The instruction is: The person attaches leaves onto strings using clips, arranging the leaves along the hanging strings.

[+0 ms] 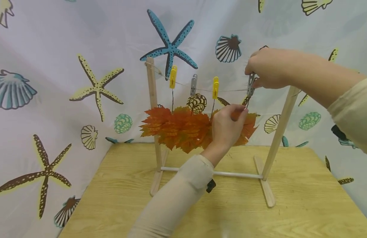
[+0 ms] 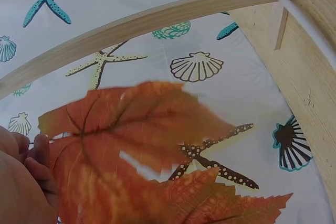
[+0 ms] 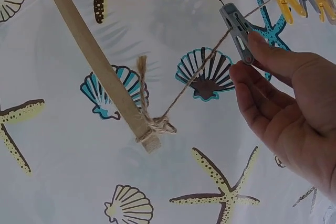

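My right hand (image 1: 269,67) pinches the upper end of a grey clothespin (image 3: 229,17) between thumb and fingers. This clothespin sits on the twine line (image 3: 197,72), toward the right post. Below it, my left hand (image 1: 226,124) pinches the thin stem of an orange-red artificial maple leaf (image 2: 131,124) close to the leaf blade. The stem's top end reaches the clothespin's lower jaws. To the left, a yellow clothespin (image 1: 173,77), another grey clothespin (image 1: 193,85) and a second yellow clothespin (image 1: 215,87) hold more maple leaves (image 1: 177,127) hanging by their stems.
The line is tied between two wooden posts, left (image 1: 152,86) and right (image 1: 280,132), on flat wooden feet. A white rod (image 1: 240,175) joins them low down. The stand is on a wood-grain table (image 1: 118,198), before a curtain (image 1: 61,39) printed with shells and starfish.
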`<state>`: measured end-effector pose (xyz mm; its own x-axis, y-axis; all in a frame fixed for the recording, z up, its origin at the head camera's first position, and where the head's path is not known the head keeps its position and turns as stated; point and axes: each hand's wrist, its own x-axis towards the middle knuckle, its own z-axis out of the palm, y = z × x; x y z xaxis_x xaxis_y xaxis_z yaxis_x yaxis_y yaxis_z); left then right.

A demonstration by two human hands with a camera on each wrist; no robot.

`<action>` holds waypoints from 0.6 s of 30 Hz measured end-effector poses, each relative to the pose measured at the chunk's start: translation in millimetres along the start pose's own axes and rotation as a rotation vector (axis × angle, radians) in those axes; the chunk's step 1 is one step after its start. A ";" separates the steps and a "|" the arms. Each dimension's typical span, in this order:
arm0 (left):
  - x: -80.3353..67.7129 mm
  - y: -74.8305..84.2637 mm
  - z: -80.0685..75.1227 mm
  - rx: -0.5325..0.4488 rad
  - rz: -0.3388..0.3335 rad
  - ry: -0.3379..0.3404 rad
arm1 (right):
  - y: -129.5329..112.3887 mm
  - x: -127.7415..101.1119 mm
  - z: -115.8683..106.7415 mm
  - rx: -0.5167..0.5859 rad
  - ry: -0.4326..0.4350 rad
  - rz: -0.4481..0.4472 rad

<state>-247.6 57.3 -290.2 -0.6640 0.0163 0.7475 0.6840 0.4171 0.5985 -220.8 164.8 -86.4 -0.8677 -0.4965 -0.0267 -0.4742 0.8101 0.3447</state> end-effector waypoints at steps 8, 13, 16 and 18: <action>-3.3 -1.6 -8.3 -0.052 -0.014 -0.060 | 4.9 -2.3 7.3 0.017 0.089 -0.027; -3.8 -5.5 -14.8 -0.053 -0.009 -0.083 | 13.0 -8.6 9.0 0.036 0.163 -0.011; -3.7 -6.9 -19.5 -0.075 -0.011 -0.086 | 14.4 -11.7 10.5 0.060 0.207 -0.005; -3.4 -7.7 -21.8 -0.081 -0.006 -0.081 | 14.4 -13.3 12.2 0.075 0.233 -0.002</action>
<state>-244.0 34.3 -291.1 -0.6882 0.0891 0.7200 0.6999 0.3427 0.6266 -217.9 186.8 -92.6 -0.8126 -0.5500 0.1928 -0.4935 0.8253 0.2744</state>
